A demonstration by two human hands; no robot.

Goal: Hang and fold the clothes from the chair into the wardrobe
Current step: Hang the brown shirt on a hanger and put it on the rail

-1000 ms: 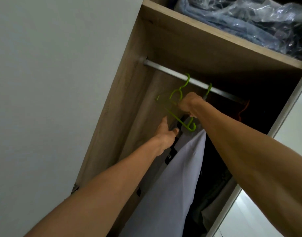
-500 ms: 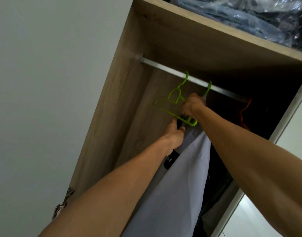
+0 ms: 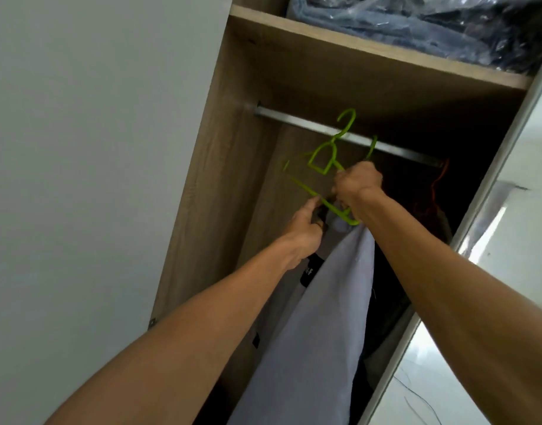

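Inside the wooden wardrobe [image 3: 220,167] a metal rail [image 3: 294,119] runs across under the shelf. A lime-green hanger [image 3: 321,161] is raised in front of the rail, its hook just above it. My right hand [image 3: 357,184] grips that hanger near its shoulder. A pale lilac garment [image 3: 318,317] with a dark collar droops from the hanger's lower end. My left hand [image 3: 306,231] pinches the garment's dark collar beside the hanger bar. The hook of a second green hanger [image 3: 372,145] sits on the rail behind my right hand.
Plastic-wrapped dark bedding [image 3: 416,23] fills the shelf above. An orange hanger [image 3: 438,185] and dark clothes hang further right on the rail. A white door edge [image 3: 490,179] bounds the right side, a grey wall [image 3: 95,148] the left.
The hanger's hook has lifted off the rail and now stands above and in front of it. My left hand has climbed to the collar at the hanger bar.
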